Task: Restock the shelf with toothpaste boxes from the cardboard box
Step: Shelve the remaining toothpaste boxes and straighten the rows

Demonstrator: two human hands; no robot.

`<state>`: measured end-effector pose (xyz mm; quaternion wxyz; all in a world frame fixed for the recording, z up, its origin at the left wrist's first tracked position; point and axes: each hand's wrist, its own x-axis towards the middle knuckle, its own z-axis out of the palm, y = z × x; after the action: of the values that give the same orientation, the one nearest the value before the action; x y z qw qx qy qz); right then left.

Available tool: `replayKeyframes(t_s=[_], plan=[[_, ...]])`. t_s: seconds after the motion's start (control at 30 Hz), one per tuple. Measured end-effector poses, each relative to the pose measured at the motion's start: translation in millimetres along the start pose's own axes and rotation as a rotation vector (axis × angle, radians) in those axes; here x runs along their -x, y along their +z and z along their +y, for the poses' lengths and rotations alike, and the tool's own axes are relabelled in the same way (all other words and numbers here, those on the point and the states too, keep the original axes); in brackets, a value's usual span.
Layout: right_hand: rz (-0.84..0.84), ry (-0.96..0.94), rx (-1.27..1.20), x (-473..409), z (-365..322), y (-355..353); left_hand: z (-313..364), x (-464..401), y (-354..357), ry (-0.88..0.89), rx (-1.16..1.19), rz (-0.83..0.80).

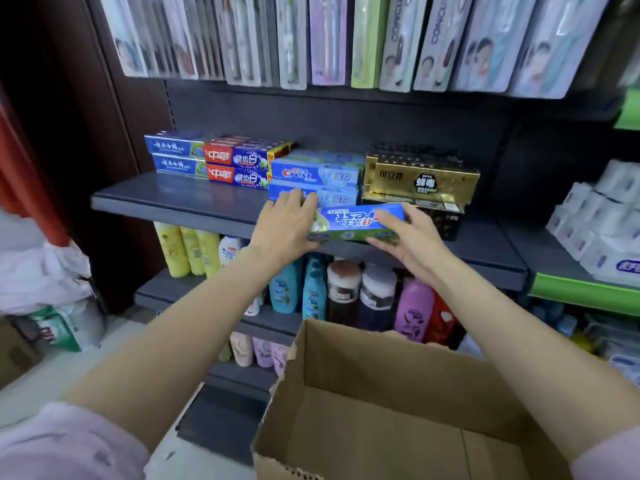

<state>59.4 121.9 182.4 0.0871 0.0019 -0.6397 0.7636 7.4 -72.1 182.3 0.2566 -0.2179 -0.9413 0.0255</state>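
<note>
Between both hands I hold a blue and green toothpaste box (356,223), its print upside down, at the front edge of the grey shelf (180,199). My left hand (287,226) grips its left end and my right hand (405,237) grips its right end. Just behind it lie two stacked light-blue toothpaste boxes (315,174). Further left are red and blue toothpaste boxes (239,166) and blue ones (175,155). Gold and black boxes (420,178) are stacked to the right. The open cardboard box (381,403) is below my arms; no contents are visible in the part shown.
Toothbrush packs (311,39) hang above the shelf. On the lower shelves are shampoo and lotion bottles (311,289). Tissue packs (602,223) fill the shelf on the right. White bags (45,282) lie on the floor at the left.
</note>
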Motion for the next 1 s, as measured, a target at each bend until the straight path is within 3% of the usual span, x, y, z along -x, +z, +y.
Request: replayKeyframes(t_s=[0.13,0.3,0.37,0.5,0.6,0.67,0.83,0.93,1.0], plan=[[-0.049,-0.139,0.094,-27,-8,19,-48,-29,-1,0.045,0.222,-0.136],[0.183,-0.272,0.429,-78,-7,50,-99,-70,12,0.115,0.389,-0.196],[0.316,-0.253,0.326,-102,-3,68,-112,-92,24,0.114,0.469,-0.179],[0.321,-0.198,-0.003,-138,1,108,-123,-124,42,0.147,0.670,-0.178],[0.324,-0.232,0.036,-155,-6,128,-139,-136,50,0.183,0.763,-0.277],[0.300,-0.291,0.187,-167,-15,137,-152,-143,49,0.157,0.875,-0.288],[0.202,-0.449,0.804,-184,-34,163,-178,-153,51,0.029,1.212,0.069],[0.101,-0.453,1.158,-190,-36,175,-187,-155,58,0.066,1.213,0.175],[0.048,-0.428,1.370,-198,-31,178,-190,-155,61,0.079,1.131,0.162]])
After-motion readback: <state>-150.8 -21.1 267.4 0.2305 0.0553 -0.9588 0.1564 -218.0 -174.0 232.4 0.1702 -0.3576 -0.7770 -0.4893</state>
